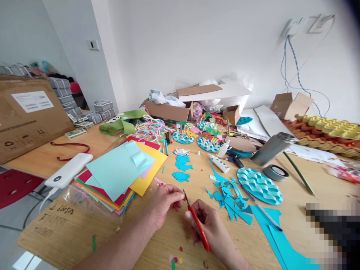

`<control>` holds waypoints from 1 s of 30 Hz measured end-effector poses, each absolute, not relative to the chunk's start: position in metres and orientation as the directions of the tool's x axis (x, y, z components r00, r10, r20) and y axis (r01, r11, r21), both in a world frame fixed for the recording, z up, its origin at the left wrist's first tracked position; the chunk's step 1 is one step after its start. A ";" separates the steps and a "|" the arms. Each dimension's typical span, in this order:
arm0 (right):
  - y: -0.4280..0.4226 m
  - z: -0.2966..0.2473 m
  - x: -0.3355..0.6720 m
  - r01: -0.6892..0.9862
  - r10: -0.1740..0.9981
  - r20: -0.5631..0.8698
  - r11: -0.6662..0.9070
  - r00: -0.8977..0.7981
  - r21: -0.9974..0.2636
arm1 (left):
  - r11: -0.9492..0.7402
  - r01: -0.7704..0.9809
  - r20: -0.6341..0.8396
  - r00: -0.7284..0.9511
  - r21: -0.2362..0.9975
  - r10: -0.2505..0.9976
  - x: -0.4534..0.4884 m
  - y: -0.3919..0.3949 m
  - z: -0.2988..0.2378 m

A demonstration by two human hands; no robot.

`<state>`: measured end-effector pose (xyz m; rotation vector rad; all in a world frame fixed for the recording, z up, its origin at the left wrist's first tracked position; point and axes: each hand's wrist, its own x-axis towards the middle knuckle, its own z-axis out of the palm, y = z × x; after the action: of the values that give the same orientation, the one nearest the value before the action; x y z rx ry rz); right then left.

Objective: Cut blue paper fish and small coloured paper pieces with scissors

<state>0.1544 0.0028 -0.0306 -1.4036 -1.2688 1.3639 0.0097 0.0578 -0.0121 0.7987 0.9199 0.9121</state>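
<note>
My right hand (212, 225) grips a pair of red-handled scissors (198, 225), their blades pointing up and away from me. Right at the blade tips, my left hand (165, 204) is closed in a pinch; whatever lies between its fingertips is too small to make out. Just beyond the hands lie blue paper fish (180, 176), with a white patterned fish (181, 152) behind them. Blue paper scraps (232, 198) are heaped to the right of the scissors. Small coloured paper dots (176, 259) are scattered near the table's front edge.
Coloured paper sheets (112, 172) and a white power bank (69, 170) lie at left. On the right are a wavy blue paper disc (260, 185), a glue bottle (221, 164), a steel flask (272, 148) and egg trays (332, 129). Boxes (168, 111) and decorated discs (182, 138) stand behind.
</note>
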 end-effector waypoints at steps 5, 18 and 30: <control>0.002 -0.023 0.154 0.135 0.968 -0.234 -0.221 -0.091 -0.966 | 0.397 -0.307 -0.305 0.308 0.865 0.901 0.010 0.058 -0.012; 0.003 -0.028 0.154 0.127 0.972 -0.214 -0.202 -0.092 -0.971 | 0.395 -0.312 -0.300 0.311 0.864 0.902 0.009 0.059 -0.012; 0.003 -0.021 0.154 0.137 0.967 -0.227 -0.211 -0.115 -0.968 | 0.402 -0.313 -0.308 0.309 0.861 0.900 0.009 0.058 -0.011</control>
<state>0.1537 0.0034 -0.0209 -1.4037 -1.2870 1.4116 0.0092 0.0585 -0.0107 0.7807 0.9136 0.9186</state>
